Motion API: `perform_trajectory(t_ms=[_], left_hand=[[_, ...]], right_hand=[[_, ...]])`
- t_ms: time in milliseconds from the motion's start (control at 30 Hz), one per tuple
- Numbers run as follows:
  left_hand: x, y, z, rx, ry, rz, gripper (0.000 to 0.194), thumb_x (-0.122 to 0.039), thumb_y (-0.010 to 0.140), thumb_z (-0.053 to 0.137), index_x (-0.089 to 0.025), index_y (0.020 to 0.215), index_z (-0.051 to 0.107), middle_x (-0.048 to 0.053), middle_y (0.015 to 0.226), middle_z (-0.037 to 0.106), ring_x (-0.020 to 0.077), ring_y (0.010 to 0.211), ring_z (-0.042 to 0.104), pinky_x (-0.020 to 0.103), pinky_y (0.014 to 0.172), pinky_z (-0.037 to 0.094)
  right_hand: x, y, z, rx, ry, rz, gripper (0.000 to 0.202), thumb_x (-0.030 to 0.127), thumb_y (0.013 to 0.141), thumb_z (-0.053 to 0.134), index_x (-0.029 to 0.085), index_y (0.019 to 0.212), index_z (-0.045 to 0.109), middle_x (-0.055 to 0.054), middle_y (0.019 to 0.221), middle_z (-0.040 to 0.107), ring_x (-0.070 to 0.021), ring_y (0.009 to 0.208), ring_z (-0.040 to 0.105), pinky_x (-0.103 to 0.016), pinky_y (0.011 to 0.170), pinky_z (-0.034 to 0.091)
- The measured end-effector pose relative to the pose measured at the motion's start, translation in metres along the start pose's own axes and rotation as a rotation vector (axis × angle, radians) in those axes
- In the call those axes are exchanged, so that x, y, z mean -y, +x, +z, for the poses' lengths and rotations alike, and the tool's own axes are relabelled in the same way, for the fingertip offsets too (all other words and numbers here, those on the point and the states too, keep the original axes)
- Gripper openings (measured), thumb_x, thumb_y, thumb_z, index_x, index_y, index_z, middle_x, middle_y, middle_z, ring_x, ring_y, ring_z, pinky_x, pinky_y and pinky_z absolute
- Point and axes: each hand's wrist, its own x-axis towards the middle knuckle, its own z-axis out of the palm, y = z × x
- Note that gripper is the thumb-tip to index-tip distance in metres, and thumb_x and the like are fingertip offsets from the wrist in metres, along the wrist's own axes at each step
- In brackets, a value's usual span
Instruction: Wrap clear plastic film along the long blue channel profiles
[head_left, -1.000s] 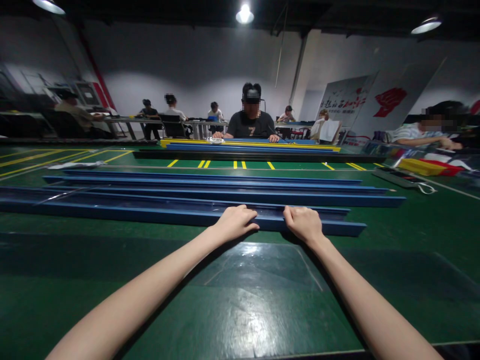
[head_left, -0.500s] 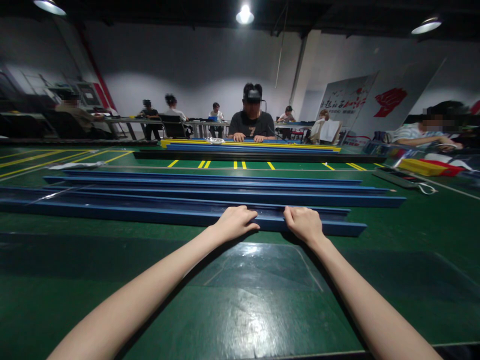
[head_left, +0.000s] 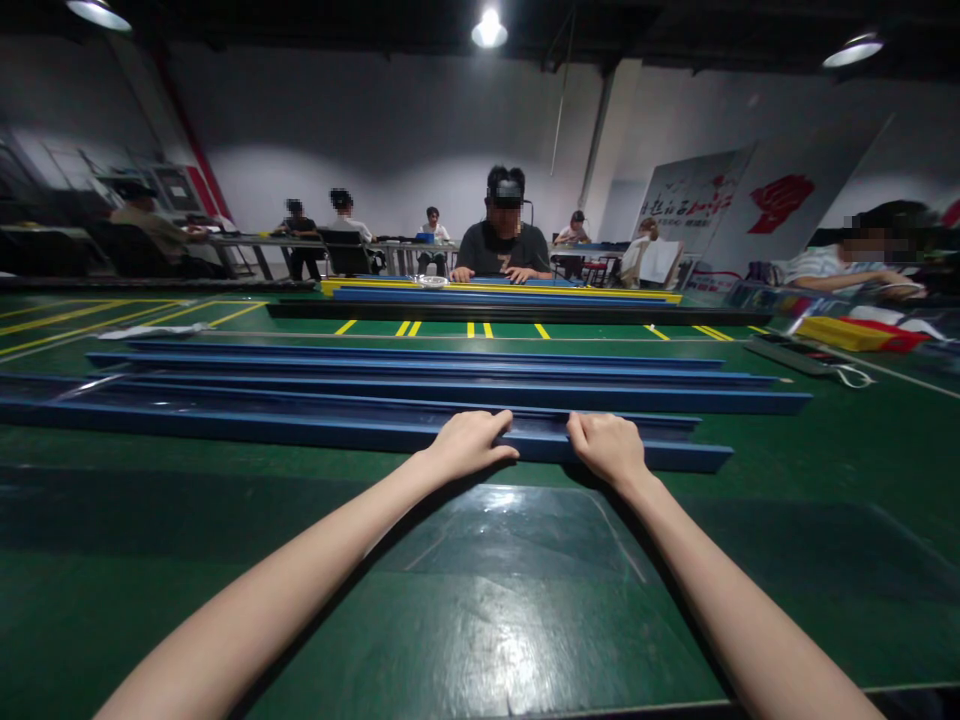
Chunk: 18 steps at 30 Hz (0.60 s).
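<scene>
A long blue U-shaped channel (head_left: pixel 360 430) lies across the table in front of me, its trough facing up. My left hand (head_left: pixel 474 440) grips its near wall, the thumb on my side and the fingers curled over into the trough. To the right, my right hand (head_left: pixel 609 446) is closed over the same wall near the channel's right end; its fingertips are hidden. Glints of something clear show inside the trough at the left. Just beyond lie more blue channels (head_left: pixel 480 388), roughly side by side. Flat on the table before my forearms is a clear plastic sheet (head_left: pixel 510 535).
Farther back on the green table (head_left: pixel 465 640) are a long black bar (head_left: pixel 517 313) and yellow and blue strips, with a co-worker (head_left: pixel 504 245) seated behind them. At right sit a grey pouch (head_left: pixel 795 357) and a yellow tray (head_left: pixel 844 334). Another person (head_left: pixel 847 265) works there.
My left index finger has straightened a little, widening the gap to the thumb. The right hand and the blue channel stay put. The co-worker's hands opposite have shifted slightly.
</scene>
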Motion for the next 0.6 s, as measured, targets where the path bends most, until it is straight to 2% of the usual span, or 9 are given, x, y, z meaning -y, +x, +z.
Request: perform_trajectory(t_ms=[133, 367, 600], left_hand=[[0.0005, -0.0003, 0.0004, -0.012, -0.027, -0.027, 0.032, -0.050, 0.074, 0.051, -0.020, 0.086, 0.048, 0.001, 0.078, 0.063, 0.0182, 0.074, 0.059, 0.024, 0.059, 0.039], [-0.0008, -0.0003, 0.0006, -0.020, -0.036, -0.054, 0.034, -0.053, 0.074, 0.049, -0.021, 0.085, 0.049, 0.001, 0.081, 0.063, 0.0185, 0.077, 0.060, 0.024, 0.059, 0.039], [-0.0020, -0.0007, 0.0030, -0.024, -0.005, -0.060, 0.034, -0.054, 0.074, 0.049, -0.022, 0.087, 0.048, 0.001, 0.083, 0.063, 0.0187, 0.078, 0.060, 0.024, 0.059, 0.040]], right_hand=[[-0.0001, 0.0002, -0.0004, 0.006, 0.007, 0.000, 0.047, 0.031, 0.085, 0.026, 0.019, 0.067, 0.067, -0.006, 0.071, 0.068, -0.0172, 0.063, 0.061, -0.024, 0.048, 0.024], [-0.0004, -0.0005, -0.0001, -0.013, 0.043, 0.000, 0.045, 0.031, 0.085, 0.027, 0.019, 0.064, 0.065, -0.005, 0.072, 0.068, -0.0149, 0.062, 0.060, -0.024, 0.048, 0.022], [0.0021, -0.0015, 0.0026, -0.195, 0.038, -0.073, 0.037, 0.030, 0.085, 0.029, 0.017, 0.063, 0.057, -0.004, 0.066, 0.062, -0.0120, 0.061, 0.054, -0.024, 0.052, 0.023]])
